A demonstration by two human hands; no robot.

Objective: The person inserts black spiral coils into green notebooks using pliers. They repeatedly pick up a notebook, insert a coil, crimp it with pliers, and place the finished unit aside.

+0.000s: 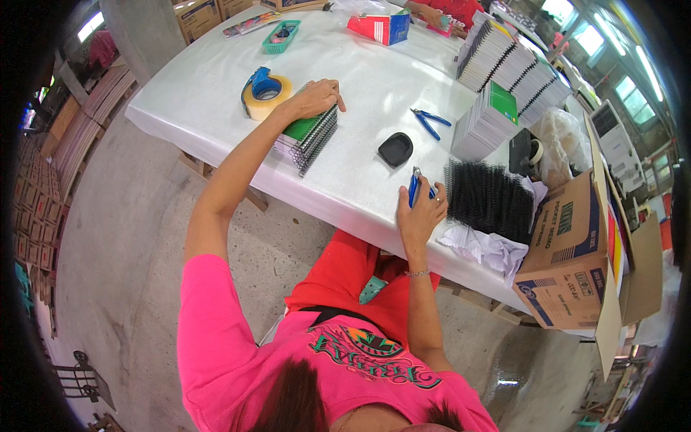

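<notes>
My left hand [317, 99] lies over the far end of a small stack of green-covered spiral notebooks [311, 133], its fingers bent down at the black coil edge. Its palm hides part of the top cover. At the table's front edge, my right hand [423, 213] is closed around blue-handled nippers [414, 186], tips pointing away from me. Just beyond them sits a black, rounded, shallow dish-like piece [395, 150]. A second pair of blue nippers [432, 122] lies with its handles spread. To the right of my right hand is a pile of black spiral coils [491, 200].
A blue tape dispenser with a wide roll [265, 93] stands beside the notebooks. Tall notebook stacks [497, 68] and an open cardboard box [568, 252] line the right side. A green basket [281, 36] is farther back. Across the table sits a person in red [453, 10].
</notes>
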